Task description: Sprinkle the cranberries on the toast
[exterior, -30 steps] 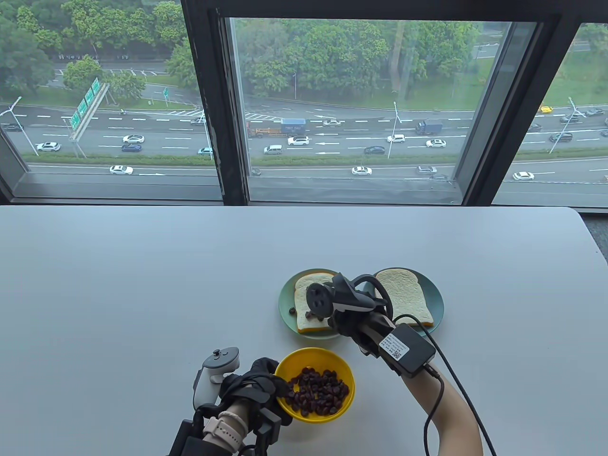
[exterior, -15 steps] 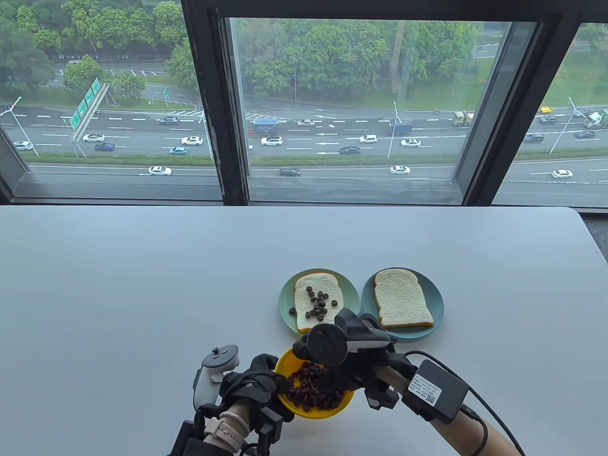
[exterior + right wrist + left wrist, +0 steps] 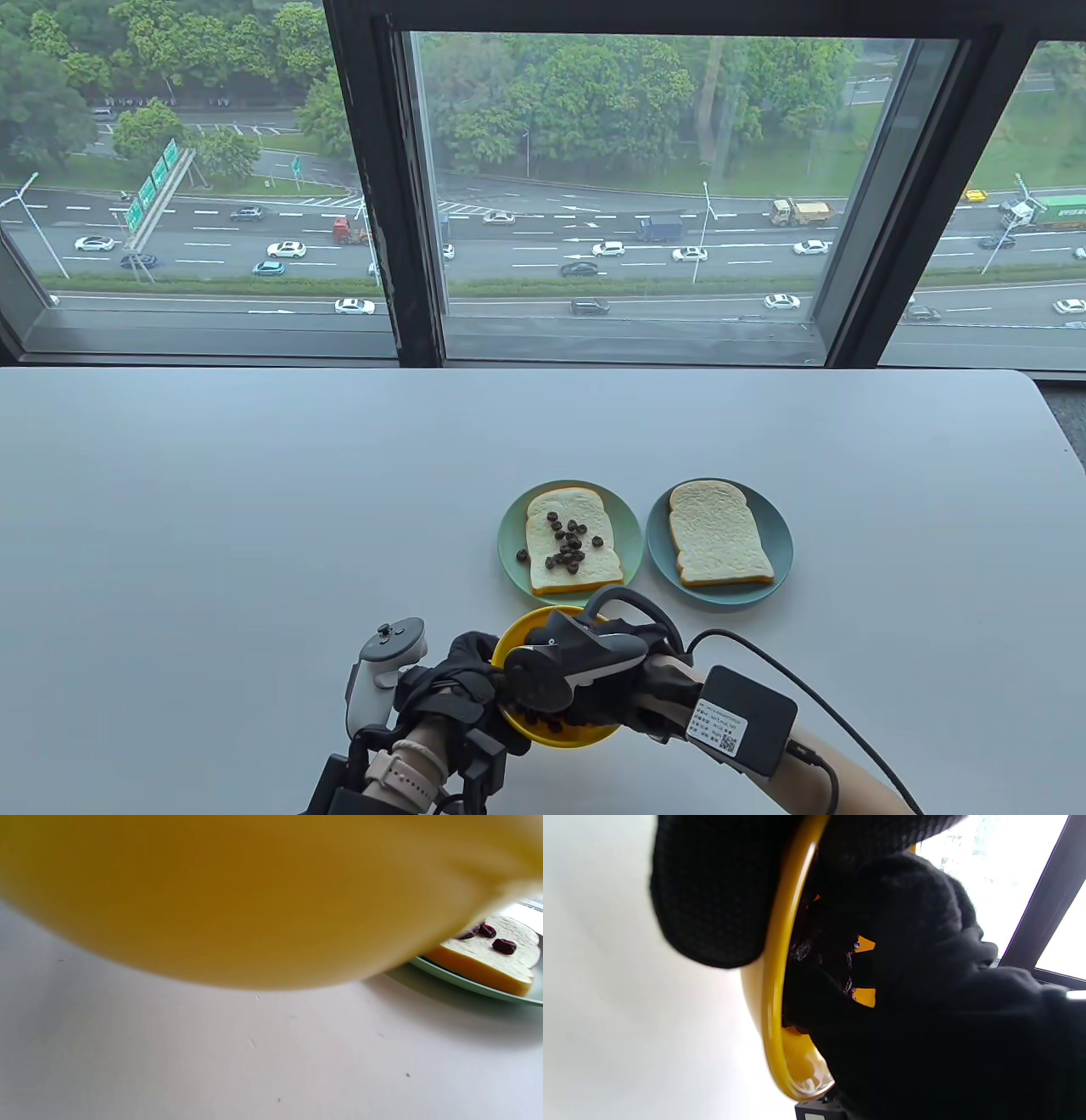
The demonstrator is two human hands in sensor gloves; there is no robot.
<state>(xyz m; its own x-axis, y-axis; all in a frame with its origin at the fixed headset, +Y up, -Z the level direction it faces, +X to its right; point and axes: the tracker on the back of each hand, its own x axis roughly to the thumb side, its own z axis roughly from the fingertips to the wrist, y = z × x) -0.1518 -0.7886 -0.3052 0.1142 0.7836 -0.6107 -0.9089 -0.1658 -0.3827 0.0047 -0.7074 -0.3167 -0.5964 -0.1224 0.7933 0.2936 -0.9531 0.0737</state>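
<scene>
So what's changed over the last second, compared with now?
The right hand left the cranberry-topped slice of toast on the left teal plate, came back toward the person and dipped into the yellow bowl of dried cranberries. The left hand holds the bowl's rim as before; the plain slice of toast is unchanged.

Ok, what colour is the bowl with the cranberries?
Yellow; the bowl shows best in the table view.
</scene>
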